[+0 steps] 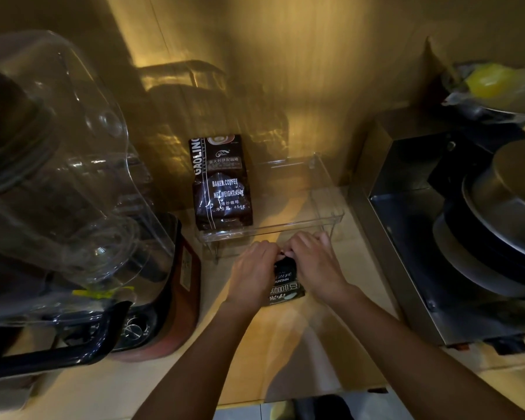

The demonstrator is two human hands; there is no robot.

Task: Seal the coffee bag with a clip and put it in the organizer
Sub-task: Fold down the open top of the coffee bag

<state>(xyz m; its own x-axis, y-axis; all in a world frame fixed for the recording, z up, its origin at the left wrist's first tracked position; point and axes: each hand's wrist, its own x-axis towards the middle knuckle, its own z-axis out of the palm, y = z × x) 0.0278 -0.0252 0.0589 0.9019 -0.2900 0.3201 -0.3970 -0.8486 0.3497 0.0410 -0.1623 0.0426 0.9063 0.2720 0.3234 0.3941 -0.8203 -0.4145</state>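
Both bare forearms nearest the lens; left hand and right hand closed together, grip pinching the top of small black coffee bag. Bag on the yellow table, just before clear plastic organizer, long axis running from viewer toward organizer, gathered top pointing away. Legible there: "MOUNTAIN". Second dark coffee bag upright inside organizer's left side: "GAOLING", "BAKED COFFEE", "NET WEIGHT: 454g". Clip not discernible.
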